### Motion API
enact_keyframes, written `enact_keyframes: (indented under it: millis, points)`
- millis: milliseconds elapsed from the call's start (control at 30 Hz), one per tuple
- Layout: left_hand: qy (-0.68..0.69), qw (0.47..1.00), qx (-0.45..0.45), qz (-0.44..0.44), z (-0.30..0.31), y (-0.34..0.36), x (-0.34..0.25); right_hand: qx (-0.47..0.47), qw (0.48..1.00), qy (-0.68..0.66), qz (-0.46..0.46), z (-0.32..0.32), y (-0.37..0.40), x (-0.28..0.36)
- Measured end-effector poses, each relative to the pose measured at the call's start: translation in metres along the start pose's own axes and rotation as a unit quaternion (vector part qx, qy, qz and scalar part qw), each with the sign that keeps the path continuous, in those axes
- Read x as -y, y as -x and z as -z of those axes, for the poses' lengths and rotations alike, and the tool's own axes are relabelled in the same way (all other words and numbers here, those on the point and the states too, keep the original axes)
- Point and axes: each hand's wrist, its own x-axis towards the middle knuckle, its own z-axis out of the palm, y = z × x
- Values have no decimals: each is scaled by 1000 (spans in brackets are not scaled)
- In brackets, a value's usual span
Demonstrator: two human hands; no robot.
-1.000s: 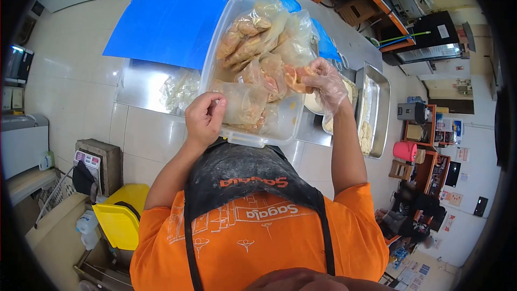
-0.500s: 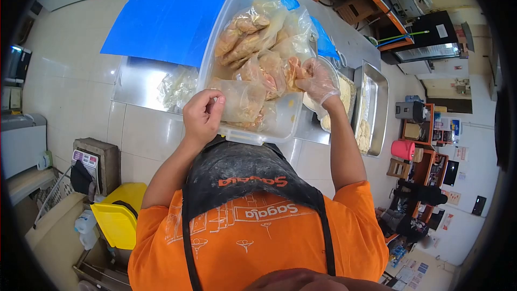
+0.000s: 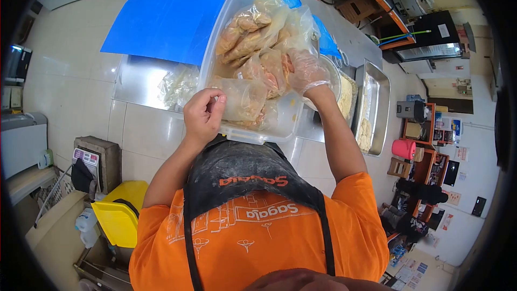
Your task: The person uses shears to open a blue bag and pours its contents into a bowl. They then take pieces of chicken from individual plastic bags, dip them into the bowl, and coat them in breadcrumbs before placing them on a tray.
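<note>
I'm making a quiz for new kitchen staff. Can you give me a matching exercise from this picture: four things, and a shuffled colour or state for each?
Things:
1. left hand
2. right hand
3. bin
4. sheet

Colour or state:
a. blue
b. gloved, inside the clear tub
c. yellow
d. bare, pinching a plastic bag

Pairs: 1-d, 2-b, 3-c, 4-a

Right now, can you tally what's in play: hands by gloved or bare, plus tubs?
Bare left hand, grip pinching a clear plastic bag: 1
Right hand in clear plastic glove: 1
Clear rectangular plastic tub: 1
Total: 3
</note>
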Motion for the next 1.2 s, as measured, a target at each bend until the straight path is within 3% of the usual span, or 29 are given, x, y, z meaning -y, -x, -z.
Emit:
enact_keyframes:
  millis: [200,300,400,533,700,900,1100,1200]
  points:
    - [5,1000,-6,19,-1,0,-2,131,988,52,58,-3,-4,8]
    - [13,999,-8,29,-2,0,-2,73,993,48,76,-10,-8,1]
    - [14,999,-7,41,-1,0,-4,74,993,5,91,-11,-14,-3]
    - [10,999,-7,39,-1,0,-2,65,983,-167,33,0,-9,-9]
    - [2,999,-1,37,-1,-2,-5,31,923,-381,-47,8,4,-24]
    - [-1,999,4,42,-3,-2,-5,-5,905,-424,-28,6,11,-42]
    - [0,999,6,40,-6,-2,-3,36,858,-499,-114,23,19,-31]
    - [-2,999,5,37,-6,-2,-4,44,879,-462,-111,18,15,-39]
